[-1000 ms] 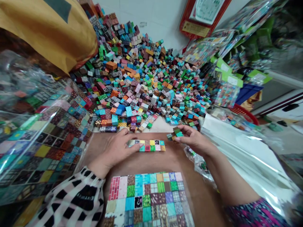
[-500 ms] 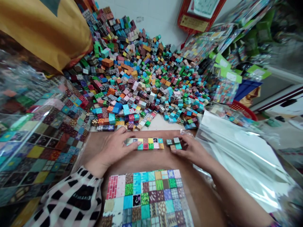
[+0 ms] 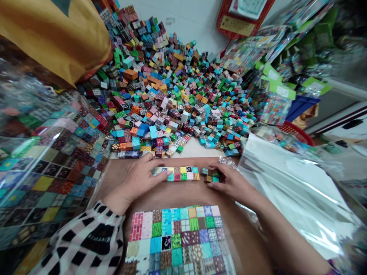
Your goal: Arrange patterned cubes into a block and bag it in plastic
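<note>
Two short rows of small patterned cubes [image 3: 182, 173] lie side by side on the brown board. My left hand [image 3: 139, 177] grips their left end, with the thumb along the front and the fingers behind. Just right of the rows is a small clump of cubes [image 3: 207, 174], grey-green, brown and teal. My right hand [image 3: 231, 178] closes on the clump from the right, thumb in front and fingers at the back, partly covering it. A narrow gap parts the clump from the rows. Nearer me lies a flat block of many patterned cubes [image 3: 177, 240].
A large heap of loose cubes [image 3: 172, 95] rises against the wall behind the board [image 3: 160, 194]. Bagged cube blocks [image 3: 57, 168] stand at the left. Clear plastic bags [image 3: 286, 191] lie at the right, with a red basket [image 3: 298, 131] beyond.
The cubes in my right hand have turned, showing more brown and darker faces, and my fingers have shifted around them. My left hand and the rows have barely moved.
</note>
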`<state>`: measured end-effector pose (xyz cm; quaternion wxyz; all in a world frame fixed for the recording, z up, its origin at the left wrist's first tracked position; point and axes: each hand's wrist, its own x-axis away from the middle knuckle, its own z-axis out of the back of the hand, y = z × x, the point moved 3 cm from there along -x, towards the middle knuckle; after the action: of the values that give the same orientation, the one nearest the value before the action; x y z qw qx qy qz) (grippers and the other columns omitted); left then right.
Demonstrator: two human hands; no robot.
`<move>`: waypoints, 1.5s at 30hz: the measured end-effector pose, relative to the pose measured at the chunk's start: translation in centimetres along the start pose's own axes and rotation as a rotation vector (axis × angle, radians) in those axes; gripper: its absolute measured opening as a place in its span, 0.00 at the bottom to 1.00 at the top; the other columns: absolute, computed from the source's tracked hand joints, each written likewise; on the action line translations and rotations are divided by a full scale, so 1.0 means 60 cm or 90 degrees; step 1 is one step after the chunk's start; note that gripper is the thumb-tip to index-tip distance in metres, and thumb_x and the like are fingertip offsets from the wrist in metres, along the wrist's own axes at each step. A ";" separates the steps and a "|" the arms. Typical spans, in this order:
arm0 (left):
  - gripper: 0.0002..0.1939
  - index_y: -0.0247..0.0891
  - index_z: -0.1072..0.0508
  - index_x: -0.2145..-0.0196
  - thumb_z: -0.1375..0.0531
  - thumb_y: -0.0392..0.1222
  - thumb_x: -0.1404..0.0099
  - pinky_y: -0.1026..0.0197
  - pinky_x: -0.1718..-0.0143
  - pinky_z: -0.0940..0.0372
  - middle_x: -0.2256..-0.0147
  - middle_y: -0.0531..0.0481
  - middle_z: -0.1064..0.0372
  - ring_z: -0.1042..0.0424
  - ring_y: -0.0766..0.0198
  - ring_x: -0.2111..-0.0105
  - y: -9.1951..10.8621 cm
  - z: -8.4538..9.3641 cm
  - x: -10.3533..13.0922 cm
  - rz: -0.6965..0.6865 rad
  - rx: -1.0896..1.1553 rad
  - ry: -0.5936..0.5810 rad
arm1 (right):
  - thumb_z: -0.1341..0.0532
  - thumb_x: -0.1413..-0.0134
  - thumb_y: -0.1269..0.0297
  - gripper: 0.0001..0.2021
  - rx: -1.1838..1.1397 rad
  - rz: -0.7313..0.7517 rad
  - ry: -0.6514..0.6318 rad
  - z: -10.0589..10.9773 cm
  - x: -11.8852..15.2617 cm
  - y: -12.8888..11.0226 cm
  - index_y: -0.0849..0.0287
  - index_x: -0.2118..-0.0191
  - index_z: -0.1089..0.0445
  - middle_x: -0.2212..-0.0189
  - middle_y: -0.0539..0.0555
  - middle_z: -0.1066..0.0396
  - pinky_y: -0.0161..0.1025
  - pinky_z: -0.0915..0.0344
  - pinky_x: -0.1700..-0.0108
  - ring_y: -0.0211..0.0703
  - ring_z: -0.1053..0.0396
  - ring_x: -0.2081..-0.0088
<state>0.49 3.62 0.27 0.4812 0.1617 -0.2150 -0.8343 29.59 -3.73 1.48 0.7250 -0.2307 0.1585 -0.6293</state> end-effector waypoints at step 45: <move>0.22 0.46 0.23 0.55 0.44 0.62 0.36 0.58 0.63 0.38 0.62 0.51 0.35 0.33 0.61 0.66 -0.002 -0.002 0.000 0.002 -0.005 0.010 | 0.40 0.42 0.61 0.17 0.057 -0.014 0.086 0.005 0.019 -0.015 0.53 0.47 0.34 0.56 0.58 0.32 0.50 0.32 0.53 0.52 0.31 0.55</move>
<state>0.44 3.63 0.08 0.4847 0.1662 -0.2084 -0.8331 29.15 -4.90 2.29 0.7152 -0.1570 0.1762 -0.6579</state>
